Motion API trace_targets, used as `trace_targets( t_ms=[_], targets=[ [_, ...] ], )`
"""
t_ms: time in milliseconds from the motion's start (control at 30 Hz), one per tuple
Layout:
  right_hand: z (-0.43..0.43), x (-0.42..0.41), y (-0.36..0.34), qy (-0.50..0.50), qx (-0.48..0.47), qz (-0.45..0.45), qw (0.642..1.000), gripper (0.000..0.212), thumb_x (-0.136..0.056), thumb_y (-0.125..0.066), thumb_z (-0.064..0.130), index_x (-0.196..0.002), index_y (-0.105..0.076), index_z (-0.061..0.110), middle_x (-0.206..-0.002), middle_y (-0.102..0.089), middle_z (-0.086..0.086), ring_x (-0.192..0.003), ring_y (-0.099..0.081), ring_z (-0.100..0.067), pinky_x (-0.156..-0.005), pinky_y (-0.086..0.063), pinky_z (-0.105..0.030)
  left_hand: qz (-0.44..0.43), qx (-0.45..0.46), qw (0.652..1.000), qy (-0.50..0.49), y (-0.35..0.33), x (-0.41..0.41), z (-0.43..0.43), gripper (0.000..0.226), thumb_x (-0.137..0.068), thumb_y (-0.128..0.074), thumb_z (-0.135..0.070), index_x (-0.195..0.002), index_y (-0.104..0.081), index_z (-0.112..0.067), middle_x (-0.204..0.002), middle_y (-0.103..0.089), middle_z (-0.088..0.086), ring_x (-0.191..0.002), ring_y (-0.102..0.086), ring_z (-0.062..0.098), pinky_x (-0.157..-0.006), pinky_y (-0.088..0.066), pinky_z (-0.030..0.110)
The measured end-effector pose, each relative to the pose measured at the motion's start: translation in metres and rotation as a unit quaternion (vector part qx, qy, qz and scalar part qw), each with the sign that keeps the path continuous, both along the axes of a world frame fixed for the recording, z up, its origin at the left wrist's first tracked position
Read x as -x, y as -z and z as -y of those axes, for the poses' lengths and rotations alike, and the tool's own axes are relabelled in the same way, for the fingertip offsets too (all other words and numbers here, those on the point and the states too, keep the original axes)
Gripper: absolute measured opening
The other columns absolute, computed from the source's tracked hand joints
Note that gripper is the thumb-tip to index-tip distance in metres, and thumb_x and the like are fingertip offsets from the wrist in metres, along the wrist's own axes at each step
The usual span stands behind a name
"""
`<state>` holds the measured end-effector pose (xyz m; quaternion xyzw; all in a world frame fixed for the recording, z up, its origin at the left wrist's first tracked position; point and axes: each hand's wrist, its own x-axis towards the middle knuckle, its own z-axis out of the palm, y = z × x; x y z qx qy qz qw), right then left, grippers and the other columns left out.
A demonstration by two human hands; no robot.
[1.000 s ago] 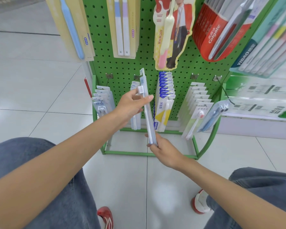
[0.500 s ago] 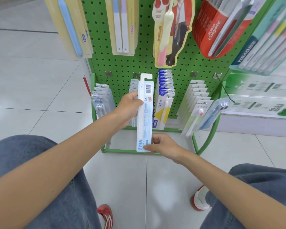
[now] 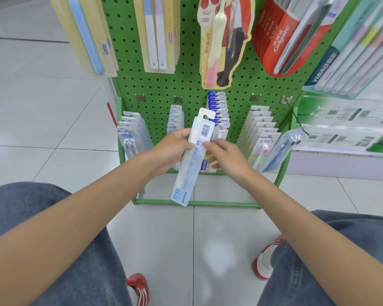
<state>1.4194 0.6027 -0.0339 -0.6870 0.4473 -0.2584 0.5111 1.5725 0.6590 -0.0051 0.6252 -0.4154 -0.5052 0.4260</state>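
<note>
Left hand (image 3: 170, 151) grips toothbrush pack (image 3: 187, 173) (barcode up); right hand (image 3: 228, 160) seemingly pinches its edge.

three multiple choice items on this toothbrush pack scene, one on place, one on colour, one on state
1. Where is the toothbrush pack?
A) on a hook B) held before the lower hooks C) on the floor
2. What colour is the pegboard?
A) green B) blue C) grey
3. How does the left hand hold it?
A) fingers curled round it B) flat beneath it C) not touching
B, held clear of hooks; A, holed panel is green; A, fingers wrap its edge.
</note>
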Motion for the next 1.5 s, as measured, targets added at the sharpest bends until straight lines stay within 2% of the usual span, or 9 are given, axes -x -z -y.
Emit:
trace_targets(
  t_ms=[233,467,633,733,867,1033,1200,1333,1500],
  targets=[
    [0.007,-0.005,-0.021,0.047,0.032,0.117,0.992,0.03,-0.102,-0.049,0.027,-0.091,-0.061,0.002,-0.092,-0.066,-0.018,-0.082,-0.06,-0.016,-0.082,-0.055,-0.04,0.012,-0.006,0.999,0.052,0.003,0.003,-0.003,0.045,-0.102,-0.039,-0.001,-0.129,-0.058,-0.031,-0.103,-0.073,-0.012,-0.088,-0.07,0.003,-0.077,-0.051,0.025],
    [-0.001,-0.019,-0.007,0.086,0.207,0.013,0.974,0.02,-0.094,-0.061,0.028,-0.11,-0.056,0.018,-0.096,-0.064,0.0,-0.083,-0.061,-0.018,-0.073,-0.051,-0.035,0.035,0.04,0.998,-0.032,0.003,0.006,-0.004,0.043,-0.1,-0.041,0.005,-0.121,-0.063,-0.025,-0.092,-0.07,-0.014,-0.072,-0.068,-0.007,-0.064,-0.053,0.013],
    [-0.004,-0.026,-0.005,0.061,0.198,0.02,0.978,0.026,-0.09,-0.065,0.035,-0.105,-0.051,0.02,-0.092,-0.065,0.006,-0.084,-0.061,-0.009,-0.072,-0.049,-0.027,0.072,0.1,0.992,-0.01,0.008,0.014,-0.01,0.053,-0.093,-0.036,0.017,-0.1,-0.065,-0.027,-0.101,-0.07,-0.014,-0.09,-0.066,-0.002,-0.076,-0.051,0.011],
    [-0.002,-0.026,-0.007,0.05,0.146,0.017,0.988,0.023,-0.095,-0.057,0.031,-0.106,-0.041,0.018,-0.078,-0.054,0.01,-0.066,-0.05,0.0,-0.061,-0.039,-0.021,0.033,0.1,0.994,0.002,0.01,0.014,-0.01,0.058,-0.09,-0.038,0.021,-0.107,-0.064,-0.028,-0.105,-0.068,-0.018,-0.089,-0.068,0.005,-0.081,-0.059,0.027],
    [0.007,-0.026,-0.006,0.032,0.107,-0.005,0.994,0.028,-0.104,-0.037,0.024,-0.125,-0.047,0.008,-0.096,-0.057,-0.001,-0.084,-0.053,-0.015,-0.074,-0.038,-0.03,0.043,0.056,0.997,-0.014,0.001,0.006,-0.006,0.055,-0.092,-0.043,0.018,-0.126,-0.059,-0.023,-0.118,-0.061,-0.007,-0.084,-0.067,0.001,-0.078,-0.058,0.027],
    [0.016,-0.027,-0.004,0.042,0.142,-0.009,0.989,0.038,-0.1,-0.048,0.015,-0.064,-0.037,0.016,-0.06,-0.034,0.002,-0.055,-0.028,-0.011,-0.052,-0.024,-0.027,0.115,0.013,0.988,-0.099,0.001,-0.026,0.006,0.037,-0.094,-0.047,0.011,-0.107,-0.064,-0.019,-0.118,-0.065,0.006,-0.091,-0.065,0.01,-0.081,-0.057,0.029],
    [0.024,-0.043,0.005,0.051,0.16,-0.055,0.984,0.033,-0.094,-0.047,0.007,-0.065,-0.034,0.014,-0.06,-0.032,0.003,-0.055,-0.027,-0.011,-0.048,-0.02,-0.025,0.178,-0.018,0.977,-0.117,0.003,-0.049,0.012,0.033,-0.093,-0.048,0.011,-0.104,-0.067,-0.014,-0.115,-0.066,0.007,-0.083,-0.063,0.007,-0.081,-0.058,0.032],
    [0.03,-0.06,0.016,0.044,0.144,-0.084,0.985,0.036,-0.094,-0.042,0.003,-0.063,-0.03,0.016,-0.06,-0.033,0.002,-0.055,-0.028,-0.012,-0.051,-0.021,-0.03,0.2,-0.06,0.974,-0.086,0.001,-0.058,0.012,0.038,-0.094,-0.04,0.017,-0.117,-0.063,-0.002,-0.128,-0.06,0.016,-0.105,-0.063,0.025,-0.055,-0.05,0.014],
    [0.034,-0.078,0.027,0.032,0.129,-0.102,0.986,0.032,-0.093,-0.04,0.001,-0.064,-0.034,0.014,-0.06,-0.038,0.001,-0.055,-0.032,-0.013,-0.048,-0.021,-0.027,0.212,-0.088,0.971,-0.072,0.002,-0.079,0.015,0.041,-0.094,-0.04,0.015,-0.127,-0.056,-0.004,-0.121,-0.064,0.019,-0.092,-0.063,0.022,-0.061,-0.05,0.02]
  ],
)
